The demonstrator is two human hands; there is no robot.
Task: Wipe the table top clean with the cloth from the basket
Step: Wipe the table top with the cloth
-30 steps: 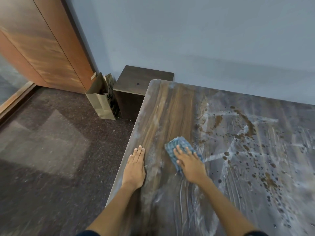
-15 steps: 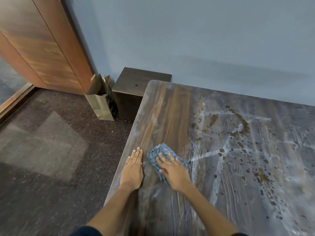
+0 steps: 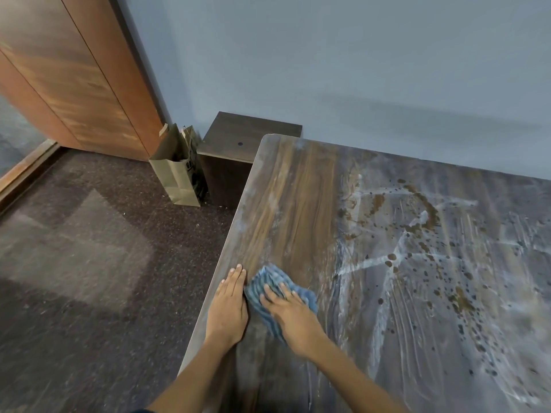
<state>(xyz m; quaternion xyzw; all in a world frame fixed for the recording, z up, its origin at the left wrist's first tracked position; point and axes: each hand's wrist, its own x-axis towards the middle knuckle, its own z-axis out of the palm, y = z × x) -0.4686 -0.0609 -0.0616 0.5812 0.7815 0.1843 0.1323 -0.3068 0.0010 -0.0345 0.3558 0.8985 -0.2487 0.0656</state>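
Observation:
A dark wooden table top (image 3: pixel 298 204) fills the right half of the view. Its left strip shows bare wood grain; the middle and right carry white smears and brown spatter (image 3: pixel 426 222). A crumpled blue striped cloth (image 3: pixel 262 287) lies near the table's left edge. My right hand (image 3: pixel 290 315) presses flat on the cloth with straight fingers. My left hand (image 3: pixel 228 305) rests flat on the table's left edge, its side touching the cloth. No basket is in view.
A low dark wooden box (image 3: pixel 238 144) stands on the floor at the table's far left corner, with a brown paper bag (image 3: pixel 176 174) beside it. A wooden door (image 3: pixel 74 76) and a blue wall (image 3: pixel 328 70) stand behind. Dark carpet (image 3: pixel 89 263) lies left of the table.
My right hand has slid the cloth leftward across the table, from the smeared middle to right beside my left hand. The left hand has stayed on the edge.

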